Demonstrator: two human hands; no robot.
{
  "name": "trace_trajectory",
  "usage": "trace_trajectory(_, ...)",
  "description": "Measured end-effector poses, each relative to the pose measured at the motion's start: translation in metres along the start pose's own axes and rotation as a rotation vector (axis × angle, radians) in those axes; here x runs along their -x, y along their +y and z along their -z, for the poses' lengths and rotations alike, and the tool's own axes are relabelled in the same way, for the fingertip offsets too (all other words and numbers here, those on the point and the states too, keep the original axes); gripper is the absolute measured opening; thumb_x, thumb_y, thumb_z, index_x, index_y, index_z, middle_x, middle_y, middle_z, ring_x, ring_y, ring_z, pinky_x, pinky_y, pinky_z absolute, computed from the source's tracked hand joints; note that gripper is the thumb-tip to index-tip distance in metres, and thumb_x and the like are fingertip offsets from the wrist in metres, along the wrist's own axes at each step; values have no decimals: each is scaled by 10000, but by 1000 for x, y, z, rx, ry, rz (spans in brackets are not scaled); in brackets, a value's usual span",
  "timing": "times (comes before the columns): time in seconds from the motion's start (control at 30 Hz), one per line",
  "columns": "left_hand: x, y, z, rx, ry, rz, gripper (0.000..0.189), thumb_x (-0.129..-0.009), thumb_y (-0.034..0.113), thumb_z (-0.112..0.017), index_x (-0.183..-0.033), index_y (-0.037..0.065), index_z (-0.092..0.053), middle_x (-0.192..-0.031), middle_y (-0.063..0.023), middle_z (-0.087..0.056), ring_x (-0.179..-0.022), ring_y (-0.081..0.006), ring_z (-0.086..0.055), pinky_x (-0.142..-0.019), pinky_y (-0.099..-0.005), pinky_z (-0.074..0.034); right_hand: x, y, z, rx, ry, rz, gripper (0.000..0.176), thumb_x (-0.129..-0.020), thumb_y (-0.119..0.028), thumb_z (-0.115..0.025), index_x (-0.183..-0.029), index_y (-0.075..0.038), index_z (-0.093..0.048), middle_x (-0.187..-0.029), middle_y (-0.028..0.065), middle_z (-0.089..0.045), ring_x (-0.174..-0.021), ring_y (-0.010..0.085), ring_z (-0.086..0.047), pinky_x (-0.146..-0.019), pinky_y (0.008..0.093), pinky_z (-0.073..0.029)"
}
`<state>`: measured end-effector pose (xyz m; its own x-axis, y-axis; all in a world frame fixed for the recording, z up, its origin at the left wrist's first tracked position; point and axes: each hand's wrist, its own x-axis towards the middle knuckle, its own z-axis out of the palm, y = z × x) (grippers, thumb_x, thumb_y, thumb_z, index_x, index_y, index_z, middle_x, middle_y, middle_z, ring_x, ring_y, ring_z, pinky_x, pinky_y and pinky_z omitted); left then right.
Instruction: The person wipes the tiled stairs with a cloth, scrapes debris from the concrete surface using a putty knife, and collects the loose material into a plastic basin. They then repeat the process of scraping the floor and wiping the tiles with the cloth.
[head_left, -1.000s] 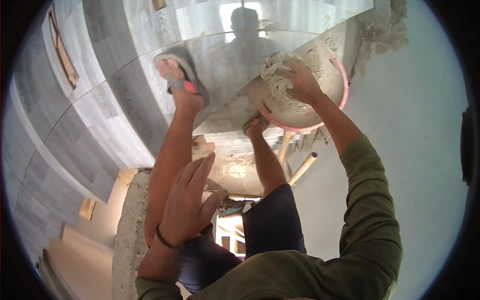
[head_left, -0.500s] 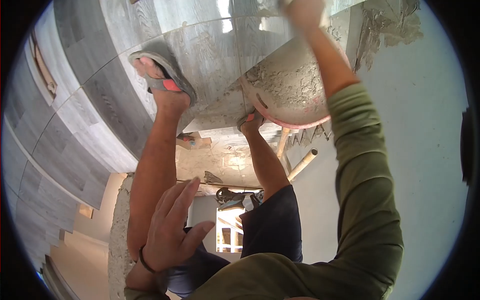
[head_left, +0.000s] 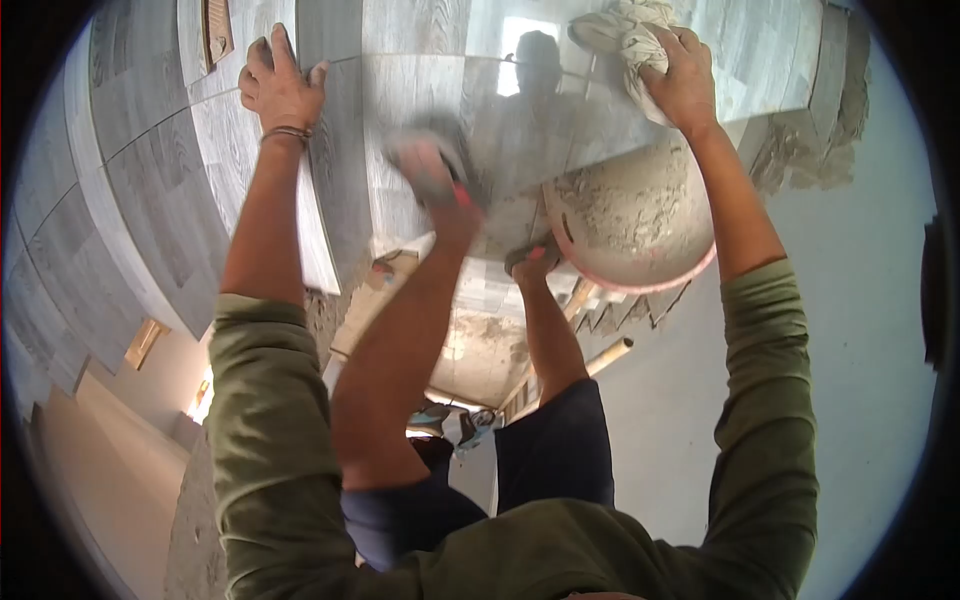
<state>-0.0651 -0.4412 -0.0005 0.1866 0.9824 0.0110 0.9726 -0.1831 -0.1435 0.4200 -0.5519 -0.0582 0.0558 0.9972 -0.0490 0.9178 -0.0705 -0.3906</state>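
Observation:
My right hand (head_left: pixel 686 82), at the upper right, grips a crumpled off-white cloth (head_left: pixel 643 52) that lies against the glossy grey wood-look tiles (head_left: pixel 415 90). Over at the upper left, my left hand (head_left: pixel 282 88) rests on the tiles with its fingers spread and nothing in it. A dark band circles that wrist. Just below my right hand is a round basin (head_left: pixel 640 215) with a reddish rim and crumbly grey mortar inside.
My sandalled feet stand near the basin; one foot (head_left: pixel 430 170) is blurred. Wooden poles (head_left: pixel 605 356) lie below the basin. Rough mortar (head_left: pixel 800 155) borders the pale wall (head_left: pixel 850 300) at the right. A small wooden piece (head_left: pixel 147 342) is at the lower left.
My left hand has moved from near my lap up onto the tiles. My right hand has shifted right and down in view, and the cloth now shows. One foot has moved right.

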Motion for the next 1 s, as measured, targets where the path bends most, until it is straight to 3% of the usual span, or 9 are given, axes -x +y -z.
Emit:
trace_trajectory(0.17, -4, 3, -10, 30, 98, 15, 887, -789, 332, -815, -1541, 213, -362, -1478, -217, -377, -1317, -428, -379, -1061, -593, -327, -32, -69, -66, -12, -257, 57, 591, -773, -297, -795, -1319, -143, -632, -1317, 137, -571, -1261, 343, -508, -1070, 441, -449)
trace_trajectory(0.23, -9, -2, -8, 55, 108, 18, 870, -776, 322, -821, -1526, 204, -396, -1459, -217, -404, -1297, -422, -402, -1068, -566, -332, -44, -112, -100, -150, -348, 120, 753, -764, -557, -736, -1363, -123, -591, -1360, 181, -560, -1346, 364, -456, -1119, 479, -383)
trace_trajectory(0.3, -6, 0, -11, 92, 162, -14, 834, -754, 295, -831, -1492, 188, -458, -1422, -215, -452, -1252, -415, -446, -1052, -528, -362, -75, -149, -119, -121, 15, 229, 739, -772, -646, -731, -1276, -115, -626, -1244, 161, -637, -1147, 357, -613, -944, 454, -507)
trace_trajectory(0.33, -6, 0, -12, 85, 166, -17, 837, -752, 279, -834, -1494, 188, -458, -1418, -210, -457, -1244, -414, -455, -1034, -533, -373, -107, -169, -119, -234, 62, 35, 756, -770, -692, -704, -1257, -117, -636, -1283, 170, -620, -1150, 353, -612, -908, 474, -520)
trace_trajectory(0.37, -7, 4, -8, 101, 160, -19, 845, -753, 266, -832, -1503, 192, -450, -1417, -203, -458, -1232, -410, -464, -1022, -535, -381, -146, -182, -126, -405, -166, -156, 746, -824, -687, -632, -1393, -215, -539, -1364, 198, -566, -1321, 402, -479, -1053, 521, -411)
trace_trajectory(0.47, -8, 1, -8, 62, 157, -23, 850, -767, 286, -831, -1515, 217, -434, -1419, -189, -456, -1241, -402, -456, -1021, -535, -384, -205, -199, -176, -148, 191, -271, 438, -810, -134, -732, -1233, -101, -625, -1120, 143, -616, -936, 301, -614, -785, 392, -519)
trace_trajectory(0.53, -7, 1, -9, 67, 129, -9, 854, -788, 298, -826, -1531, 242, -408, -1440, -181, -436, -1267, -400, -434, -1032, -538, -377, -218, -198, -207, -409, 9, -369, 522, -842, -420, -693, -1238, -97, -586, -1239, 178, -599, -1118, 357, -582, -886, 461, -498)
trace_trajectory(0.7, -7, 8, -6, 42, 149, -21, 849, -778, 246, -817, -1523, 199, -414, -1433, -192, -423, -1256, -401, -431, -1022, -550, -378, -154, -163, -161, -139, -57, -312, 620, -814, -562, -734, -1241, -139, -583, -1207, 158, -607, -1121, 346, -620, -902, 476, -522)
trace_trajectory(1.0, -5, 9, -6, 0, 113, -29, 868, -781, 229, -819, -1533, 160, -390, -1443, -201, -410, -1278, -404, -417, -1018, -550, -387, -183, -206, -185, -389, -1, -474, 473, -815, -322, -741, -1224, -164, -564, -1169, 147, -603, -1123, 356, -616, -895, 489, -521)
